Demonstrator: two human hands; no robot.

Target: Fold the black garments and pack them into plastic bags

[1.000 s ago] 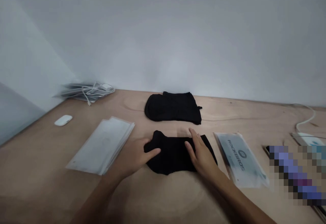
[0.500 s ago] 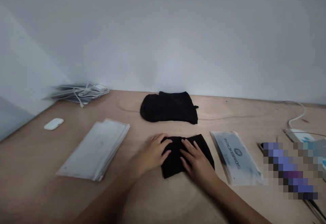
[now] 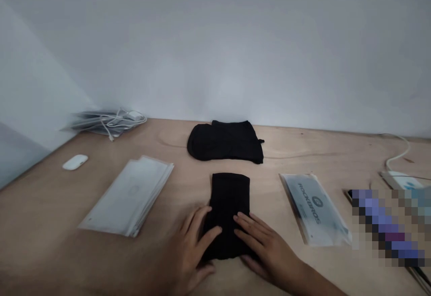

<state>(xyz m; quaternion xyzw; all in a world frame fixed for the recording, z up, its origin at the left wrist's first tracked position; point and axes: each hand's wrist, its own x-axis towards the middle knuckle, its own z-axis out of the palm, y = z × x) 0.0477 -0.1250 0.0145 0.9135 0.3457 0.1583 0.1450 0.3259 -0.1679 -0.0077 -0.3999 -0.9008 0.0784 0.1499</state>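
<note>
A black folded cloth [image 3: 230,197] lies flat on the table in front of me, its longer side running away from me. My left hand [image 3: 195,246] rests at its lower left edge, fingers apart, with the thumb on the fabric. On the opposite edge, my right hand [image 3: 262,244] lies with its fingers stretched over the cloth. Its thumb is beside the lower right corner. Farther back, a larger black fabric piece [image 3: 225,142] with a small tab at its right end lies near the wall.
At left lie stacked frosted zip pouches [image 3: 117,201] and a small white case [image 3: 75,162]. Behind them, a white cable [image 3: 117,118] lies on grey packets. To the right are a ROCKBROS pouch [image 3: 311,206], a pixelated long object [image 3: 384,226] and another cable [image 3: 397,152].
The near cloth has become narrower and longer front to back, its shape now a neat strip. Both hands have moved down toward me along its sides.
</note>
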